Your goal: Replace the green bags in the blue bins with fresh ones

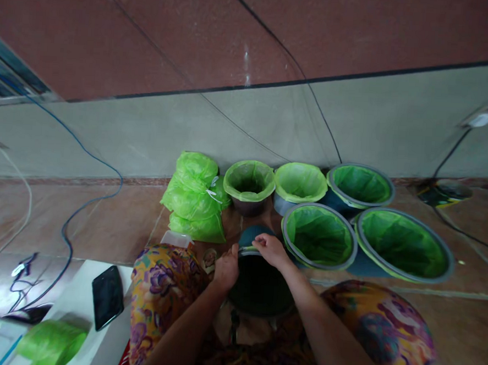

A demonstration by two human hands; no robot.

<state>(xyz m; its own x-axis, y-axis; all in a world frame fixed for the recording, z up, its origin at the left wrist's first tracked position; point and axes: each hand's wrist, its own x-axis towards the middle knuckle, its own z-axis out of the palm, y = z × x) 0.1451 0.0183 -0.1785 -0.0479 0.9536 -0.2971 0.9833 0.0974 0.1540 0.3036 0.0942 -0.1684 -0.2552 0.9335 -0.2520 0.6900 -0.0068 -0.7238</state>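
A dark blue-grey bin (258,285) with no liner sits between my knees, its mouth toward me. My left hand (226,269) is closed on the bin's near-left rim. My right hand (269,248) pinches the grey rim ring (248,250) at the bin's far edge, fingers curled. Several similar bins lined with green bags stand beyond, the nearest one (319,236) just right of my right hand.
A pile of filled green bags (193,198) lies left of the bins by the wall. A small brown lined pot (249,185) stands behind. A phone (107,296) and a green bag roll (50,344) lie on a white surface at left. Cables cross the tiled floor.
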